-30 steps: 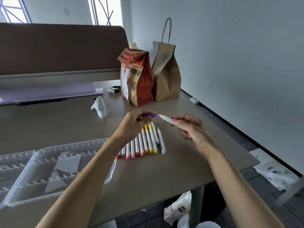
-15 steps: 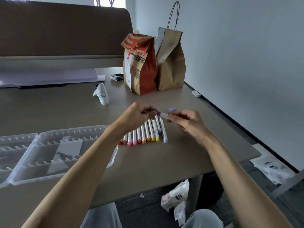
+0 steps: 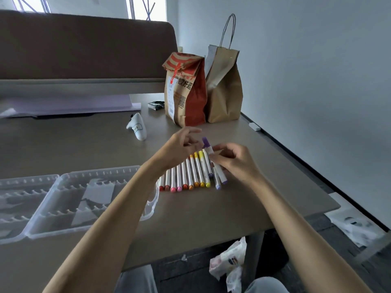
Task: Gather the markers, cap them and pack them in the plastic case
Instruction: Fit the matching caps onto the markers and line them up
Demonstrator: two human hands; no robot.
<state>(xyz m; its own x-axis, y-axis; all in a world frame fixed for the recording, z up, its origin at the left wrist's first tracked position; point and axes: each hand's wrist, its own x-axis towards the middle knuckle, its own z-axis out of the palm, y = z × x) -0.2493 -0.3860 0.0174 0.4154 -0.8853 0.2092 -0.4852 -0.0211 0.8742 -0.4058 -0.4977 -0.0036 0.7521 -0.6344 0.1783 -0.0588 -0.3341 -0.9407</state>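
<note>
- Head view: the right hand (image 3: 234, 163) grips the purple marker (image 3: 208, 150) by its white barrel, cap on. It is at the edge of the marker row (image 3: 186, 176) farthest from the plastic case (image 3: 99, 174); the row lies just right of the case.
- Left hand (image 3: 179, 149): relaxed, fingers loosely spread beside the cap, nothing visibly held.
- Handling (judged): markers are light and stiff, with smooth barrels likely to roll. Pinch mid-barrel.

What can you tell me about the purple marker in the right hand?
The purple marker is a slim white stick, seemingly plastic, purple cap on the far end, purple at the near end. The right hand pinches its middle, holding it slanted at the right of the row of markers. The left hand hovers near the cap.
</note>
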